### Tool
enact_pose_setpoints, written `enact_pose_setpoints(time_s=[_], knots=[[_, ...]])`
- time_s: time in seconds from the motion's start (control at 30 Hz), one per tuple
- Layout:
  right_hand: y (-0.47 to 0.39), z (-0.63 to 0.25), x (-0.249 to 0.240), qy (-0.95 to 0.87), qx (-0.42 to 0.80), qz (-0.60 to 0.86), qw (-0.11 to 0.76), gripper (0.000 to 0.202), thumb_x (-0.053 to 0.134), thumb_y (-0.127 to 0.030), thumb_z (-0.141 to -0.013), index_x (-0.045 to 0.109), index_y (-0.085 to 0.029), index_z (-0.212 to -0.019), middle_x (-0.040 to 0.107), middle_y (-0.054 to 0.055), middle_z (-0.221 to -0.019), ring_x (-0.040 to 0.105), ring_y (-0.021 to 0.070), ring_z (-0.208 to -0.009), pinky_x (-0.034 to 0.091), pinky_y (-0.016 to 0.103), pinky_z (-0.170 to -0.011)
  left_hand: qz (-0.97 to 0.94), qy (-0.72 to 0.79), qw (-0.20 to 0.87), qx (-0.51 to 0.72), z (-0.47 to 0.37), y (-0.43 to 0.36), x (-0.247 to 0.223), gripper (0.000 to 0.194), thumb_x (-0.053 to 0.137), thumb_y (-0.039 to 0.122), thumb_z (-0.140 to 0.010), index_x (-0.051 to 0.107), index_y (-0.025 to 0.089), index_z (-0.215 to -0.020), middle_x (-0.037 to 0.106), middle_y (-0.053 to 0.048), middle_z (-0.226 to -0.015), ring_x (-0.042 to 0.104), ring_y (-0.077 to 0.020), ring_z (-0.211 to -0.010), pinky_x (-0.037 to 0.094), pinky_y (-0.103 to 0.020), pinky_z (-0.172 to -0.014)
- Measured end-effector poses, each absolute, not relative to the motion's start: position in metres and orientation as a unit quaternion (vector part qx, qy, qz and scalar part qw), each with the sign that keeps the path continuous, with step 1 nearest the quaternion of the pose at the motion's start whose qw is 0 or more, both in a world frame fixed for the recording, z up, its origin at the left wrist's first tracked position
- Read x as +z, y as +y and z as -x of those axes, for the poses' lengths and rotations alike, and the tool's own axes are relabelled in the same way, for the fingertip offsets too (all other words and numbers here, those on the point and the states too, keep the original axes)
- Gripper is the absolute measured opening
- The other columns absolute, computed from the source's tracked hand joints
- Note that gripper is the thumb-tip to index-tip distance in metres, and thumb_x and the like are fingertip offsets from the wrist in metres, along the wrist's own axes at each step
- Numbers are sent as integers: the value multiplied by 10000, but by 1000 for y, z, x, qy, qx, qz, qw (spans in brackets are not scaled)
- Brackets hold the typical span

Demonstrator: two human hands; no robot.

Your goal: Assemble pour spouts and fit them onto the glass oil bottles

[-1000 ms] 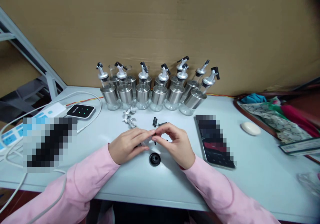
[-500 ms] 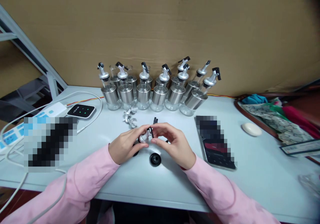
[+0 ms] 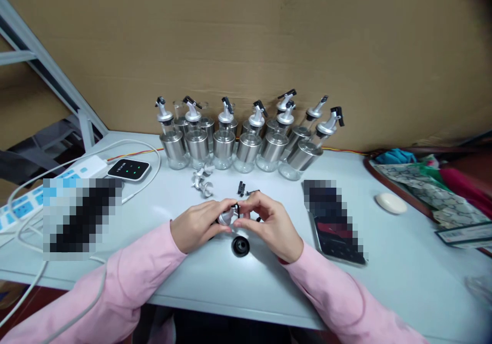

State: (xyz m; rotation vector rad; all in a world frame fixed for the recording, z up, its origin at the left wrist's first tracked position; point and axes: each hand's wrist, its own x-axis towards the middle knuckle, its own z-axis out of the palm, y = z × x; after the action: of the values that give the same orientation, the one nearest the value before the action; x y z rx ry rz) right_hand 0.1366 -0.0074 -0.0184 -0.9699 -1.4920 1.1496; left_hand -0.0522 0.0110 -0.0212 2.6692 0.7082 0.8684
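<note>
My left hand is closed round a silver pourer spout. At the spout's right side, my right hand pinches a small black lever against it. A round black stopper lies on the table just below the hands. Small black levers rest beyond my fingertips, and several silver spout pieces lie to their left. Part of another dark piece shows beside my right fingers. Behind, several glass bottles with steel sleeves stand in rows, many topped with silver and black pourers.
A pocket router, white power strip and loose cables are at the left, beside a pixelated dark object. A phone-like slab, a white oval object and a basket with cloths are at the right.
The view has shifted slightly, moving the scene a little rightward. My right fingers have changed their hold slightly around the black lever, while both hands stay together at the spout.
</note>
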Motion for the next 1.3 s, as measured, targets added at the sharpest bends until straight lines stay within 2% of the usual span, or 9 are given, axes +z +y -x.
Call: enact_pose_setpoints(time_s=[0.3, 0.5, 0.67, 0.77, 0.87, 1.0, 1.17, 1.3], knots=[[-4, -141, -19, -592, 521, 385, 479, 223, 768, -233, -600, 562, -170, -660, 574, -27, -653, 530, 106, -605, 417, 259, -621, -913, 239, 168, 285, 52, 12, -23, 430, 395, 395, -902, 318, 206, -1280, 641, -75, -1022, 637, -160, -906, 509, -223, -779], [-5, -142, -15, -579, 534, 383, 483, 186, 766, -167, -584, 616, -172, -695, 605, -25, -656, 552, 101, -594, 447, 253, -610, -909, 240, 160, 302, 52, 12, -23, 444, 373, 421, -901, 300, 212, -1286, 645, -73, -999, 648, -153, -862, 513, -214, -742], [-6, -140, -13, -531, 598, 336, 498, 146, 732, -156, -629, 682, -195, -760, 645, -10, -732, 601, 110, -678, 481, 253, -663, -899, 261, 131, 327, 49, 11, -25, 530, 376, 503, -869, 259, 209, -1293, 660, -48, -846, 653, -165, -764, 518, -243, -691], [-5, -139, -12, -498, 639, 324, 488, 217, 740, -153, -628, 683, -223, -825, 640, -27, -718, 596, 99, -667, 478, 240, -664, -899, 251, 116, 339, 49, 12, -25, 555, 381, 510, -862, 237, 204, -1302, 657, -31, -777, 640, -174, -741, 513, -269, -696], [-4, -139, -12, -493, 665, 319, 461, 256, 739, -201, -646, 677, -235, -892, 636, -27, -751, 585, 102, -706, 463, 249, -716, -901, 252, 118, 331, 50, 13, -26, 564, 417, 498, -854, 263, 195, -1304, 651, -36, -789, 629, -177, -759, 508, -277, -716], [-2, -142, -9, -554, 655, 313, 408, 182, 685, -313, -714, 687, -202, -858, 607, -4, -777, 553, 132, -785, 417, 278, -784, -903, 256, 126, 320, 51, 13, -27, 561, 417, 506, -848, 286, 198, -1299, 649, -59, -881, 628, -184, -820, 510, -279, -743], [-3, -142, -8, -584, 632, 315, 400, 202, 663, -359, -732, 657, -183, -831, 518, -9, -765, 486, 124, -744, 383, 261, -724, -907, 244, 126, 320, 49, 11, -23, 540, 358, 532, -853, 308, 199, -1275, 650, -65, -907, 636, -169, -789, 516, -253, -712], [-4, -139, -11, -574, 637, 318, 404, 243, 669, -391, -719, 622, -179, -826, 488, -17, -736, 461, 124, -720, 371, 259, -700, -912, 227, 112, 323, 48, 11, -20, 554, 329, 525, -866, 264, 211, -1318, 646, -58, -887, 629, -161, -762, 517, -253, -695]])
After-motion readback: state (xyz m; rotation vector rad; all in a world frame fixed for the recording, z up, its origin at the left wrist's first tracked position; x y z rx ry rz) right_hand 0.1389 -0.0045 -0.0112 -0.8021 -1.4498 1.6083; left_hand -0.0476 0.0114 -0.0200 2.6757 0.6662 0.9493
